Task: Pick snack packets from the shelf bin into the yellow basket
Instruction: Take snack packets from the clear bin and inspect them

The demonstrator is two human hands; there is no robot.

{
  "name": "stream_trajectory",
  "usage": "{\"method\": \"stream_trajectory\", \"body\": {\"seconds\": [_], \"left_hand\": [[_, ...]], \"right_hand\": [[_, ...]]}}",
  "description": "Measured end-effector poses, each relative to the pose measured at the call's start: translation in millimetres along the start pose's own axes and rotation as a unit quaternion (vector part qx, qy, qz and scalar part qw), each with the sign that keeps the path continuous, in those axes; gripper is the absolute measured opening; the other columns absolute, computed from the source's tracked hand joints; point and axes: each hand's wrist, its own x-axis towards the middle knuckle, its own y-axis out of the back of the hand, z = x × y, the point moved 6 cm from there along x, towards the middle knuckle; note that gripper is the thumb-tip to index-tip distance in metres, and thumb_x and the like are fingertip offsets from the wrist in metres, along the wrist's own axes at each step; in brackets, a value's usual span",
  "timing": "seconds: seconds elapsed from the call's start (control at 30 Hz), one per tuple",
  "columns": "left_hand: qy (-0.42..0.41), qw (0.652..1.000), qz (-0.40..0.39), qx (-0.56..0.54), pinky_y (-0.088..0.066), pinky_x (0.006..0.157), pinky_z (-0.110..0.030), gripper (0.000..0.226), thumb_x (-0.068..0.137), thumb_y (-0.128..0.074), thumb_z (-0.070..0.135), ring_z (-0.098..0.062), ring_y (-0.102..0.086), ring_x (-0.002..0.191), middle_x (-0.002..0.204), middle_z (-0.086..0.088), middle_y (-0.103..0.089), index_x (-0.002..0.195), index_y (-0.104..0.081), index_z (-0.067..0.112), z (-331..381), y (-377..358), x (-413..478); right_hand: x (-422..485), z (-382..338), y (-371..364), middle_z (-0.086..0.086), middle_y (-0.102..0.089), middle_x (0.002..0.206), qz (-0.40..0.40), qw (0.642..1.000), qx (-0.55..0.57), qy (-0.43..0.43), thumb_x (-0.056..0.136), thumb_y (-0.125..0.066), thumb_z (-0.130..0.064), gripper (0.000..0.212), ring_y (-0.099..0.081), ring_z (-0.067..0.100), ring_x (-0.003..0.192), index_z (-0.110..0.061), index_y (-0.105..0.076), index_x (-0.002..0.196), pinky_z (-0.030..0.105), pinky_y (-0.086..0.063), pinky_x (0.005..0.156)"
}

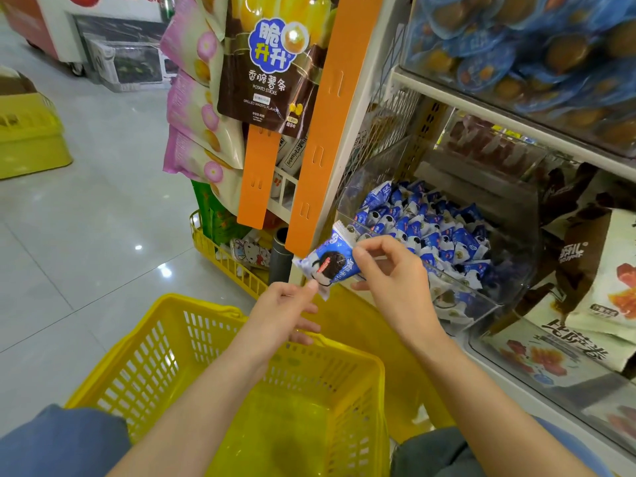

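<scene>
A blue and white snack packet [328, 261] with a dark round biscuit printed on it hangs above the far rim of the yellow basket [155, 356]. My right hand [392, 277] pinches its upper right end between thumb and forefinger. My left hand [285, 311] pinches its lower end, the other fingers loosely spread over the basket's handle. The basket stands on the floor between my knees and looks empty inside. Several more blue packets fill the clear shelf bin [481, 301] just right of my hands.
Orange hanging strips [327, 132] carry potato-stick bags left of the shelf. A low yellow wire rack [220, 256] sits at the shelf's foot. Another yellow basket [27, 136] stands far left on the tiled floor. Bins with brown packs and blue cups lie right and above.
</scene>
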Motion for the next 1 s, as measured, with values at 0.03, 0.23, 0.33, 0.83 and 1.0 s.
{"method": "stream_trajectory", "body": {"seconds": [0.03, 0.23, 0.33, 0.83, 1.0], "left_hand": [[0.002, 1.000, 0.008, -0.006, -0.053, 0.048, -0.022, 0.028, 0.092, -0.051, 0.038, -0.012, -0.066, 0.060, 0.092, -0.007, -0.066, 0.101, -0.054, 0.012, 0.8, 2.8, 1.3], [-0.004, 0.968, -0.062, -0.242, -0.058, 0.061, -0.027, 0.042, 0.098, -0.034, 0.038, -0.022, -0.071, 0.079, 0.097, -0.015, -0.072, 0.110, -0.061, 0.009, 13.7, 1.4, -1.5], [-0.044, 0.961, -0.038, -0.269, -0.058, 0.066, -0.029, 0.033, 0.097, -0.043, 0.028, -0.021, -0.070, 0.089, 0.107, -0.014, -0.069, 0.121, -0.055, 0.009, 18.8, 7.3, -1.3], [-0.205, 0.974, 0.095, 0.022, -0.053, 0.059, -0.018, 0.024, 0.083, -0.065, 0.026, -0.006, -0.065, 0.082, 0.096, 0.009, -0.061, 0.095, -0.047, 0.035, 23.0, 15.6, -1.1], [-0.199, 0.966, 0.117, 0.113, -0.055, 0.064, -0.022, 0.036, 0.083, -0.067, 0.021, -0.006, -0.064, 0.078, 0.091, 0.013, -0.057, 0.110, -0.044, 0.027, 22.1, 12.8, -1.3]], "right_hand": [[-0.2, -1.0, -1.7, -0.003, -0.065, 0.081, -0.015, 1.000, 0.006, 0.003, 0.089, -0.058, -0.010, 0.015, -0.064, 0.015, 0.076, -0.021, -0.061, 0.080, 0.019, -0.055, 0.059], [-10.4, -11.9, -18.6, -0.004, -0.064, 0.094, -0.124, 0.971, -0.129, 0.155, 0.081, -0.065, -0.002, 0.010, -0.058, 0.002, 0.092, -0.009, -0.071, 0.084, 0.019, -0.049, 0.083], [-15.6, -7.7, -27.7, -0.003, -0.061, 0.101, -0.174, 0.945, -0.187, 0.204, 0.085, -0.063, -0.005, 0.009, -0.056, 0.002, 0.097, -0.009, -0.069, 0.089, 0.020, -0.046, 0.088], [-15.7, 6.2, -33.6, -0.017, -0.064, 0.089, -0.116, 0.978, -0.146, 0.095, 0.090, -0.058, -0.019, 0.015, -0.060, -0.007, 0.085, -0.021, -0.064, 0.104, 0.005, -0.046, 0.070], [-15.5, 9.3, -33.3, -0.014, -0.064, 0.087, -0.096, 0.970, -0.202, 0.090, 0.093, -0.052, -0.017, 0.017, -0.061, -0.003, 0.078, -0.020, -0.064, 0.104, 0.015, -0.051, 0.068]]}}
